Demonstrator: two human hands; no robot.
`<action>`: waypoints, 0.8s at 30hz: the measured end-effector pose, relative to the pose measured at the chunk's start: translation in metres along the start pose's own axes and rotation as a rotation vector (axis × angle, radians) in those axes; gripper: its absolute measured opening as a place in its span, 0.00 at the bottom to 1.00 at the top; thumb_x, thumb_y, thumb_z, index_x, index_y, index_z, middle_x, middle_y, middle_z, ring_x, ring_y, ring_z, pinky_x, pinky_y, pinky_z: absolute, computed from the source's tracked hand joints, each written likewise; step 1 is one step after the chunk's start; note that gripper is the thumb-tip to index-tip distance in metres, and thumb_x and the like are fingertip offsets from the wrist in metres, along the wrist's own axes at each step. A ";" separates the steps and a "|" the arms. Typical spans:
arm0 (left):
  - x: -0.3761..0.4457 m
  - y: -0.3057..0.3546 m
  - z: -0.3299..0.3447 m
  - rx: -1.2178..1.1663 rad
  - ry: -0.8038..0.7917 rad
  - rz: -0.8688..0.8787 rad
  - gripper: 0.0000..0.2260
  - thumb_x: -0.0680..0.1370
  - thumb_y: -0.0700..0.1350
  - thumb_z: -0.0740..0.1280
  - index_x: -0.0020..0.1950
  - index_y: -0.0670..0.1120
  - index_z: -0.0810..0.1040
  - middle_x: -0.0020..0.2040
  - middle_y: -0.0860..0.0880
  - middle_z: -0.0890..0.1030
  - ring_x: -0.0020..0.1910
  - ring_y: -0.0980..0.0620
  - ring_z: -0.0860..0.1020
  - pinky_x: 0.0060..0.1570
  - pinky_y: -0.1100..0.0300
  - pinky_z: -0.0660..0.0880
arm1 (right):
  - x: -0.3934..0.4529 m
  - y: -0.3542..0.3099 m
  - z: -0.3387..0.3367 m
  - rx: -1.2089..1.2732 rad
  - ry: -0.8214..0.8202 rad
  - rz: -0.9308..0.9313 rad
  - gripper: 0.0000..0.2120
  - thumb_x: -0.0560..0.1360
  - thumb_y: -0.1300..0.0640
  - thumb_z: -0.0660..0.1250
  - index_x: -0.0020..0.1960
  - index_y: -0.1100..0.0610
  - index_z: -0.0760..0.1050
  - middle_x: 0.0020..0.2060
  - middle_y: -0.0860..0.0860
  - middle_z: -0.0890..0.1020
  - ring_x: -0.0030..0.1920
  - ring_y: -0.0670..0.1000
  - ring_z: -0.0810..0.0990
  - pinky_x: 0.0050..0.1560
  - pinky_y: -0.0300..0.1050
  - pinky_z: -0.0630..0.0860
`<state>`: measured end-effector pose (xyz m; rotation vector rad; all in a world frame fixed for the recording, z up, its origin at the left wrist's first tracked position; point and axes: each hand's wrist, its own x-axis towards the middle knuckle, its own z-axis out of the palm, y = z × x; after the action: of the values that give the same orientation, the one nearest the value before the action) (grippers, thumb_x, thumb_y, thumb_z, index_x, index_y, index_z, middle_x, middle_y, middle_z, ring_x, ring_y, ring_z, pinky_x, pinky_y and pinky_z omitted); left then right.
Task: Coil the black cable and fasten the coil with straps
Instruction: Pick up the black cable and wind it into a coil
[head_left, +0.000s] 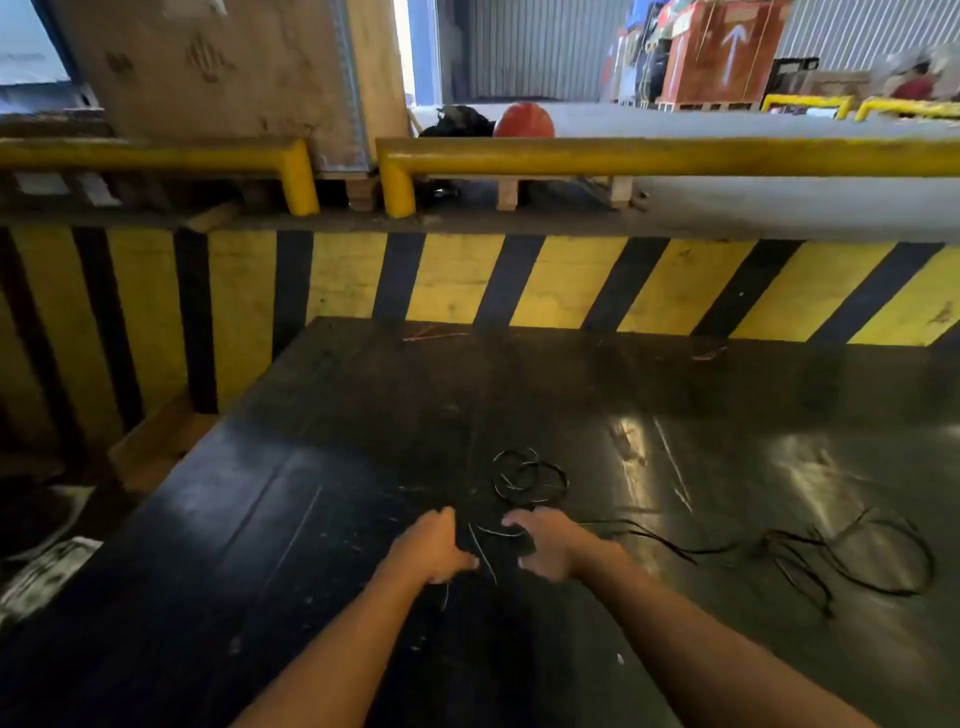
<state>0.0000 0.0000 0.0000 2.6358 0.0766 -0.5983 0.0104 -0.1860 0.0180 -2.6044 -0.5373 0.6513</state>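
Note:
A thin black cable lies on a dark, shiny work surface (322, 519). Small loops of it (530, 480) sit just beyond my hands, and a looser tangle (852, 561) lies at the right, joined by a strand running back toward my right hand. My left hand (434, 548) and my right hand (548, 545) rest side by side on the surface, both closed on a dark bundle of cable (493, 545) between them. The bundle blends into the dark surface, so its shape is unclear. I see no straps that I can tell apart.
A yellow and black striped barrier (519, 280) stands at the far edge of the surface. Yellow guard rails (623, 156) run above it. An orange hard hat (523, 120) and a black bag (457, 122) lie behind them. Wooden crates stand at the back.

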 end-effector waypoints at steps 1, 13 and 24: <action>0.000 -0.010 0.010 0.001 0.000 -0.039 0.30 0.70 0.55 0.72 0.66 0.45 0.69 0.63 0.44 0.74 0.60 0.45 0.75 0.59 0.48 0.74 | 0.004 -0.002 0.011 0.028 -0.038 0.016 0.26 0.74 0.61 0.64 0.71 0.51 0.64 0.65 0.57 0.70 0.65 0.57 0.70 0.65 0.51 0.69; 0.003 -0.038 0.044 -0.112 -0.107 -0.011 0.10 0.77 0.45 0.64 0.36 0.49 0.74 0.45 0.44 0.81 0.46 0.48 0.80 0.54 0.51 0.77 | 0.025 -0.004 0.057 0.100 0.009 0.037 0.22 0.77 0.65 0.59 0.71 0.58 0.66 0.70 0.56 0.70 0.70 0.54 0.68 0.70 0.47 0.66; -0.024 0.040 -0.089 -0.440 0.069 0.330 0.11 0.80 0.47 0.62 0.39 0.46 0.77 0.24 0.53 0.78 0.38 0.49 0.82 0.35 0.64 0.72 | -0.030 0.013 -0.065 0.018 0.231 0.072 0.08 0.73 0.55 0.67 0.52 0.52 0.74 0.46 0.52 0.79 0.50 0.53 0.77 0.40 0.40 0.69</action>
<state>0.0194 0.0023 0.0990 2.1762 -0.1836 -0.3306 0.0228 -0.2295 0.0756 -2.6457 -0.3653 0.3671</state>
